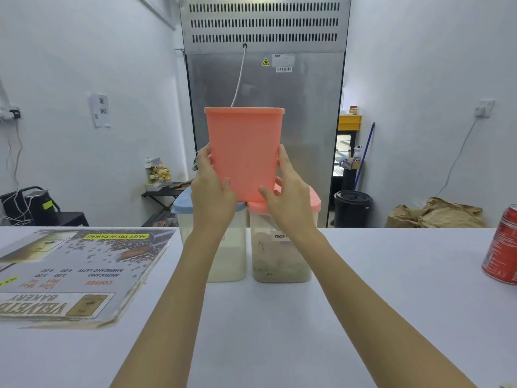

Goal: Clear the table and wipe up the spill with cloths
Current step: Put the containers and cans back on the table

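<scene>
Both hands, left hand (pixel 214 189) and right hand (pixel 288 191), grip the pink tub (pixel 244 152) low on its sides above two lidded canisters (pixel 281 247); it looks light, stiff, slightly slick plastic.

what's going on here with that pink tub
A person holds the pink tub between both hands, left hand and right hand, right above two lidded containers: the blue-lidded one and the pink-lidded one. Whether it touches their lids cannot be told. On the white counter lie a menu and a red can.
</scene>
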The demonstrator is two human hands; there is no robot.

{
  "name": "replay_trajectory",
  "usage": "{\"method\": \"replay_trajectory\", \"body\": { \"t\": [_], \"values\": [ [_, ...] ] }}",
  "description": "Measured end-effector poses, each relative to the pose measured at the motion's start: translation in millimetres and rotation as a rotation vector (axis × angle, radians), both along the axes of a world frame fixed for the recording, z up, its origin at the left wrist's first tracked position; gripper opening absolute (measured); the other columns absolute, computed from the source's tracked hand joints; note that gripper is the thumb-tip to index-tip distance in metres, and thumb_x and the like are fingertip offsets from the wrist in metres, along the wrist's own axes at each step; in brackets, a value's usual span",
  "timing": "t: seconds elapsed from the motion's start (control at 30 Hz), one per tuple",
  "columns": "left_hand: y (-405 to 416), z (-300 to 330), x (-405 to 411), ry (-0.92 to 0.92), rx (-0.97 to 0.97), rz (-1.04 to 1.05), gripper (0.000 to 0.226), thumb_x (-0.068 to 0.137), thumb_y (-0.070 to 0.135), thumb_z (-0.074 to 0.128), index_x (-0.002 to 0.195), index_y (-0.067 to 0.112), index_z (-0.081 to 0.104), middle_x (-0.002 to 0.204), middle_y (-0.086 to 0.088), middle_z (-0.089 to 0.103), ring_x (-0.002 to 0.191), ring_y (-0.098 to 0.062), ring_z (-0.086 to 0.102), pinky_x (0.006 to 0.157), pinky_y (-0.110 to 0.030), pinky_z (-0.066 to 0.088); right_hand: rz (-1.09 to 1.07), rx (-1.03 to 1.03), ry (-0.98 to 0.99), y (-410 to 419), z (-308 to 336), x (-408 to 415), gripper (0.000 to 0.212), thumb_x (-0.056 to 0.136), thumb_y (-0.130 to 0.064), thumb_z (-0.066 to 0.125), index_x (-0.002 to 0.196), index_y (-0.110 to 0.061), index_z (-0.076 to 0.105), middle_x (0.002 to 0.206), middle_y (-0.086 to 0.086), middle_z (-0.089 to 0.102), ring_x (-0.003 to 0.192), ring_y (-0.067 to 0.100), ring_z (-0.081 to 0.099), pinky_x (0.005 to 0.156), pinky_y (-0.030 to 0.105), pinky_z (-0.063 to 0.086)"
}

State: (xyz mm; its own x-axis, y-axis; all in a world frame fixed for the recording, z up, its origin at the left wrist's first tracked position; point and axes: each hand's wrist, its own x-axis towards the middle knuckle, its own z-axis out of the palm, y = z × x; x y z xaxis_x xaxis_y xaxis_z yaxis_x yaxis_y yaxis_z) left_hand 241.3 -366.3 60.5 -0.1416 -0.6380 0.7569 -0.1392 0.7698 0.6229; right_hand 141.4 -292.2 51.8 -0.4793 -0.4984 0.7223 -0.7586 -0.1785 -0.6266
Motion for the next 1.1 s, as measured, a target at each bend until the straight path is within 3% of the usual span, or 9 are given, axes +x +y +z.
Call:
{"method": "replay_trajectory", "body": {
  "t": [0.2,0.4,0.5,0.57,0.7,0.8,0.93,1.0,1.1],
  "values": [
    [3.0,0.2,1.8,-0.007,0.021,0.011,0.06,0.086,-0.007,0.05,0.139,0.012,0.03,0.134,-0.005,0.05,0.115,-0.022,0.054,0.085,-0.021,0.04,-0.007,0.024,-0.01,4.8,5.3,-0.8,0.084,0.081,-0.003,0.068,0.149,-0.016,0.021,0.143,0.006,0.046,0.126,0.024,0.049,0.104,0.037,0.042],
    [8.2,0.7,3.3,0.017,0.033,0.058,0.063,0.084,-0.006,0.052,0.14,0.012,0.029,0.135,-0.006,0.05,0.116,-0.023,0.055,0.084,-0.021,0.039,-0.051,0.08,-0.042,23.1,11.9,-11.1,0.081,0.085,-0.016,0.068,0.15,-0.018,0.019,0.147,0.006,0.041,0.131,0.021,0.043,0.105,0.03,0.035],
    [15.4,0.7,5.4,0.08,0.03,0.097,0.062,0.083,-0.004,0.054,0.139,0.011,0.032,0.139,-0.005,0.046,0.121,-0.021,0.05,0.087,-0.012,0.032,-0.097,0.107,-0.053,32.1,8.5,-19.9,0.077,0.086,-0.025,0.067,0.149,-0.02,0.023,0.148,0.002,0.039,0.135,0.02,0.037,0.11,0.038,0.031],
    [26.3,-4.8,7.3,0.175,-0.097,0.154,0.053,0.08,-0.006,0.055,0.13,0.006,0.043,0.128,-0.007,0.052,0.115,-0.02,0.051,0.088,-0.008,0.031,-0.124,0.124,-0.127,37.8,3.1,-27.7,0.073,0.086,-0.03,0.065,0.148,-0.024,0.026,0.148,-0.001,0.039,0.134,0.021,0.037,0.108,0.048,0.032],
    [44.4,-49.4,-5.8,0.135,-0.29,0.238,0.033,0.078,0.005,0.063,0.111,0.004,0.056,0.105,-0.01,0.058,0.099,-0.024,0.053,0.087,-0.032,0.044,-0.013,0.186,-0.361,46.2,-12.7,-34.5,0.077,0.082,-0.04,0.069,0.147,-0.028,0.029,0.147,-0.005,0.038,0.133,0.017,0.037,0.108,0.045,0.034],
    [54.4,-90.7,-20.6,-0.023,-0.284,0.206,0.036,0.081,0.021,0.058,0.115,0.008,0.058,0.106,-0.012,0.056,0.096,-0.027,0.052,0.083,-0.04,0.048,0.167,0.173,-0.549,54.9,-23.0,-32.9,0.081,0.08,-0.039,0.072,0.147,-0.029,0.028,0.134,-0.012,0.04,0.119,0.01,0.042,0.092,0.033,0.039],
    [57.5,-127.6,-28.9,-0.208,-0.212,0.106,0.066,0.081,0.032,0.065,0.14,0.02,0.037,0.132,-0.014,0.038,0.117,-0.029,0.043,0.095,-0.039,0.046,0.258,0.151,-0.636,56.3,-32.1,-35.9,0.084,0.078,-0.037,0.074,0.146,-0.035,0.025,0.132,-0.013,0.039,0.115,0.008,0.041,0.084,0.032,0.038],
    [57.7,-133.0,-29.8,-0.224,-0.162,0.06,0.077,0.082,0.035,0.067,0.145,0.029,0.023,0.14,-0.012,0.027,0.124,-0.028,0.034,0.097,-0.037,0.043,0.247,0.149,-0.631,55.0,-32.8,-35.9,0.084,0.076,-0.039,0.074,0.145,-0.037,0.026,0.127,-0.014,0.038,0.117,0.009,0.04,0.088,0.034,0.04],
    [60.1,-133.4,-31.9,-0.222,-0.138,0.042,0.082,0.082,0.029,0.068,0.146,0.031,0.017,0.144,-0.007,0.021,0.123,-0.028,0.033,0.092,-0.037,0.046,0.232,0.149,-0.629,53.2,-34.6,-36.6,0.084,0.075,-0.042,0.074,0.144,-0.039,0.026,0.126,-0.016,0.038,0.122,0.012,0.041,0.096,0.037,0.041]
  ]
}}
